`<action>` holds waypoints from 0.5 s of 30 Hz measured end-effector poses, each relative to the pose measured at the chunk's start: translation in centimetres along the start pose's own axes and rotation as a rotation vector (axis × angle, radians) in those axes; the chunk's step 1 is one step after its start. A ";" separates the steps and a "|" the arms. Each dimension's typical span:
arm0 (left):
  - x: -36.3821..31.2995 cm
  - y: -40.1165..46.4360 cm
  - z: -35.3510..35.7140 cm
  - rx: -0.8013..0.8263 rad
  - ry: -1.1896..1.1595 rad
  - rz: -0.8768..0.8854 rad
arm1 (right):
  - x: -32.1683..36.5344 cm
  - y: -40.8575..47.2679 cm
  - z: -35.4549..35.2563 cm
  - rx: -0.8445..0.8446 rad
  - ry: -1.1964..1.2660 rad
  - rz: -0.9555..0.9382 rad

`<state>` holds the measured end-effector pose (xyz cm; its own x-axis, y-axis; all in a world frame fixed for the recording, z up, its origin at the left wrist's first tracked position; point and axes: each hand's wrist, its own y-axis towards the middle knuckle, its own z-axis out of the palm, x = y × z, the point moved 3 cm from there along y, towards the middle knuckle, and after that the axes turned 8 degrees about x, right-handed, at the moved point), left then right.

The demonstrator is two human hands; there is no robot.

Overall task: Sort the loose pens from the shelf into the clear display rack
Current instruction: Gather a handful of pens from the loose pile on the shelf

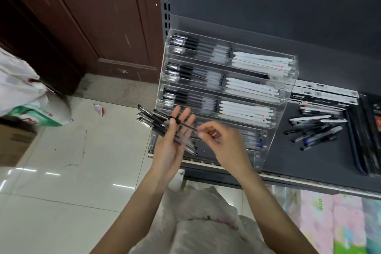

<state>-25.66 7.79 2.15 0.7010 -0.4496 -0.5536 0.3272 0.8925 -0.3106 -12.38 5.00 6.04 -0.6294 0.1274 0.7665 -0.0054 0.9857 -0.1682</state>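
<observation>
right hand (218, 138) fingertips: blurred | boxes (323, 93) print: unreadable | bag (18, 88): cut off

No text reads clearly. The dark boxes (323, 97) far right on the shelf (329, 156) bear white lettering, and the white pens (247, 111) small red marks, all too blurred.
</observation>
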 end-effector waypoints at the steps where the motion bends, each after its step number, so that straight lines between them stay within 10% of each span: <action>1: -0.1 -0.2 -0.7 -0.024 0.023 0.023 | -0.7 -0.1 -0.6 -0.051 -0.056 -0.006; 15: -1.8 -4.0 -7.1 -0.404 0.404 -0.015 | -3.2 1.3 0.8 -0.194 -0.446 -0.085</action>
<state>-32.77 4.77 -1.11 0.3742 -0.5111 -0.7737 0.0110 0.8368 -0.5475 -10.99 5.81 2.89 -0.9047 0.0276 0.4252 0.0469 0.9983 0.0349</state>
